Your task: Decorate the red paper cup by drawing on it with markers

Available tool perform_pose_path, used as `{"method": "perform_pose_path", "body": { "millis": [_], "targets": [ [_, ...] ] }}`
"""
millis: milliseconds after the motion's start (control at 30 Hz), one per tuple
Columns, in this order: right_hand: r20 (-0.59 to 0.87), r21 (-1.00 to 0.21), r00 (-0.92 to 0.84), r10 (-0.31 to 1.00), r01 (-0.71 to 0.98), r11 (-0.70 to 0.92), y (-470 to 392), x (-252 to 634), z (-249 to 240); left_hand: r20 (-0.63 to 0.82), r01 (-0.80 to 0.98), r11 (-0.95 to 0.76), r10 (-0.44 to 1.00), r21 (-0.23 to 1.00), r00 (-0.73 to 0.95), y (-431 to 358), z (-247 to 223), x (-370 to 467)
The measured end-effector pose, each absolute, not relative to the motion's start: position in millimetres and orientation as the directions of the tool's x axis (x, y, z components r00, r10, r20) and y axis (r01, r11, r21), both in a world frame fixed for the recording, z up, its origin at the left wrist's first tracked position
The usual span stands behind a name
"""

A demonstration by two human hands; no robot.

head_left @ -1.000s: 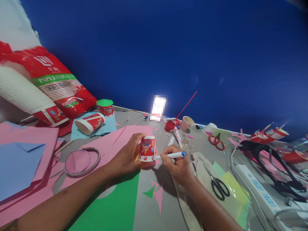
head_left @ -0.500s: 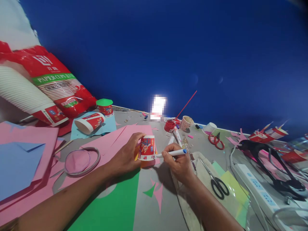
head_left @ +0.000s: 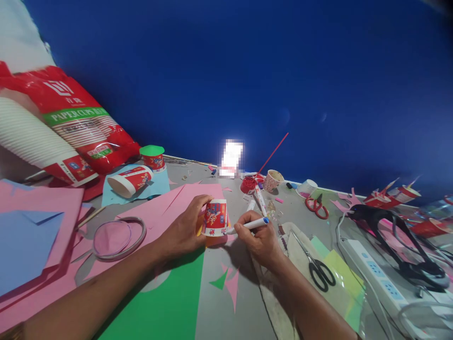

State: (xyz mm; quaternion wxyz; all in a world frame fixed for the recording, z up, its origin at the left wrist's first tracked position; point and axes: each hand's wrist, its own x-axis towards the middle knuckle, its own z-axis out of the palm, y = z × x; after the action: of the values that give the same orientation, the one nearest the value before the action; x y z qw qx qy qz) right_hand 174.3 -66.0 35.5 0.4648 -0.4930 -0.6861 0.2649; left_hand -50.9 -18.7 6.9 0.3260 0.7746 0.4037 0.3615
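My left hand [head_left: 189,226] grips a red and white paper cup [head_left: 216,216] from its left side, the cup standing upside down with its wide rim low. Between the fingers of my right hand [head_left: 258,241] is a white marker [head_left: 250,225] with a blue end pointing up to the right. The marker's tip is at the cup's lower right edge; whether it touches is too small to tell. Under and beside the cup lie pink paper [head_left: 177,198] and green paper [head_left: 170,302].
Black-handled scissors [head_left: 320,274] lie on a cloth pouch at the right, near a white power strip [head_left: 377,274]. Red scissors [head_left: 316,207] lie farther back. At the left are a bag of paper cups [head_left: 81,118], a tipped cup [head_left: 130,181] and blue paper [head_left: 28,250].
The marker has tilted and shifted slightly left with my right hand, its tip still near the cup's rim. My left hand keeps its hold. The whole view has shifted slightly.
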Motion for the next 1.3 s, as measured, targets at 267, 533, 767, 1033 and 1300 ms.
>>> {"method": "perform_pose_path", "body": {
  "millis": [267, 533, 767, 1033, 1300],
  "targets": [
    [0.381, -0.836, -0.035, 0.924, 0.414, 0.361, -65.0, 177.6, 38.7, 0.259, 0.378, -0.411, 0.883, 0.830, 0.390, -18.6, 10.6, -49.9],
    [0.393, -0.828, -0.054, 0.918, 0.414, 0.378, -65.2, 175.2, 35.1, 0.251, 0.394, -0.406, 0.887, 0.825, 0.387, -17.5, 6.3, -51.1],
    [0.400, -0.811, -0.081, 0.913, 0.433, 0.394, -64.1, 175.2, 35.4, 0.250, 0.399, -0.410, 0.884, 0.820, 0.396, -16.9, 4.8, -51.3],
    [0.393, -0.804, -0.100, 0.914, 0.446, 0.394, -63.5, 178.3, 34.9, 0.261, 0.379, -0.418, 0.879, 0.825, 0.400, -17.4, 5.5, -50.5],
    [0.384, -0.820, -0.109, 0.917, 0.417, 0.393, -66.2, 174.2, 36.7, 0.244, 0.414, -0.417, 0.879, 0.809, 0.410, -16.8, 7.4, -51.5]
  ]
}}
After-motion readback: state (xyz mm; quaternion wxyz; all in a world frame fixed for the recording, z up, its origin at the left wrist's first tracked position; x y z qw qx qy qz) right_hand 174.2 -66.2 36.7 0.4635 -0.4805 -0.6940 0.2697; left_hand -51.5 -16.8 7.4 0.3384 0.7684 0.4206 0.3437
